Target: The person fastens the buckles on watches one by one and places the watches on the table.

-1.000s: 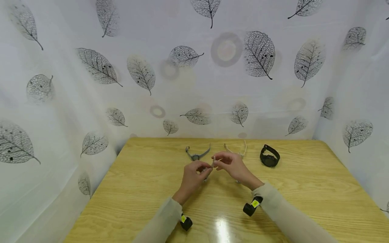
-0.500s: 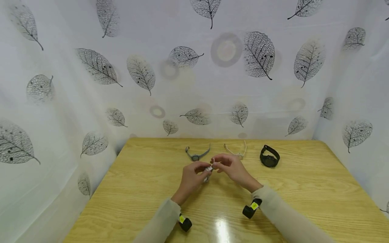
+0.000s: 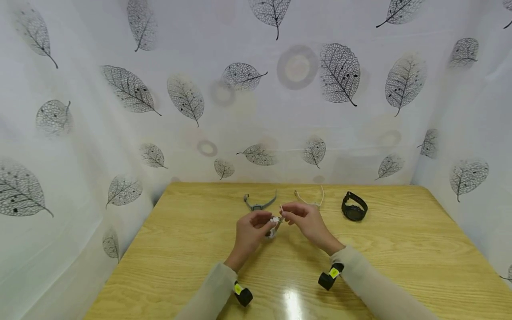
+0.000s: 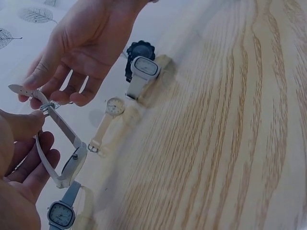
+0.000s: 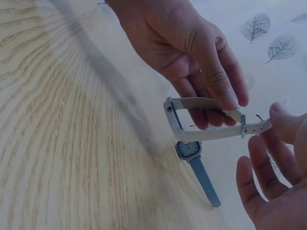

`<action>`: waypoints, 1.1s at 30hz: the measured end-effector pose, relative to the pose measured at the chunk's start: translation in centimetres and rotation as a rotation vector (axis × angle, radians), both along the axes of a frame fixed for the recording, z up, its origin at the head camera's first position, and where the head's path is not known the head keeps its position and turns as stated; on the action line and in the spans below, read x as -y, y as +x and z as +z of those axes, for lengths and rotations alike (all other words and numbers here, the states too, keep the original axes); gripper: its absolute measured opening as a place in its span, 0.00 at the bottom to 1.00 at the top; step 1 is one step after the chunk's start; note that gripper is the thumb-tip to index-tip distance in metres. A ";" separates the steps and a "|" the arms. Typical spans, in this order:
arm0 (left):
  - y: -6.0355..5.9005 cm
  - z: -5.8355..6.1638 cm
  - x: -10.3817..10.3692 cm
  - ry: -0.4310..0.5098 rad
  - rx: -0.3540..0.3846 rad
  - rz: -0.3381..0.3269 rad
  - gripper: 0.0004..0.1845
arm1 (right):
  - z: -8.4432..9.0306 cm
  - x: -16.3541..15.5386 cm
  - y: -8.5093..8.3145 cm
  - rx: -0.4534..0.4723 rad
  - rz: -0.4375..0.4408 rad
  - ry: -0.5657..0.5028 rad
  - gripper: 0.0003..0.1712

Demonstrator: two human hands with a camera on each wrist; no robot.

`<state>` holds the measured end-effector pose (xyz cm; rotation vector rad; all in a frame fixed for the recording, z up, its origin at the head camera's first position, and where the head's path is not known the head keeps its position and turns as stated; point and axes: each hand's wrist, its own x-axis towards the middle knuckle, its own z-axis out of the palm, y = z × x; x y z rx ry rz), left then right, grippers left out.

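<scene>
Head view shows both hands raised just above the wooden table [image 3: 192, 249], meeting at a small white wristwatch [image 3: 274, 226]. The left hand [image 3: 251, 231] pinches one strap end with the buckle between thumb and forefinger; the right hand [image 3: 305, 221] pinches the other, holed strap end. The step in hand looks like fastening the strap: the tail is already passing through the buckle. Next, I judge, the tail must be drawn further through until a hole meets the pin, with the buckle held steady.

Only the wrist views show the detail. The right wrist view shows the loop of the strap, the watch case hanging at its left end, and a grey-blue watch [image 5: 194, 158] lying beyond. The left wrist view shows a cream watch [image 4: 111, 115], another white watch [image 4: 142, 72] and a black watch [image 4: 139, 50] lined along the table.
</scene>
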<state>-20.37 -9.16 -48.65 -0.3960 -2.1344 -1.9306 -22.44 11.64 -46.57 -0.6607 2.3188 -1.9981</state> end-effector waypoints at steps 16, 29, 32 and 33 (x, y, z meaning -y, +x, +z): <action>0.0 0.3 0.4 -0.029 -0.095 -0.005 0.08 | 0.8 0.0 -0.2 -0.328 -0.037 0.277 0.10; 0.2 0.4 0.4 -0.030 -0.127 -0.016 0.11 | 2.5 0.1 0.0 -0.539 -0.004 0.627 0.06; 0.1 0.3 0.4 -0.039 -0.132 -0.010 0.12 | 2.8 0.2 0.1 -0.531 0.005 0.673 0.06; 0.1 0.3 0.3 -0.041 -0.133 -0.007 0.12 | 2.9 0.2 0.1 -0.525 0.009 0.682 0.05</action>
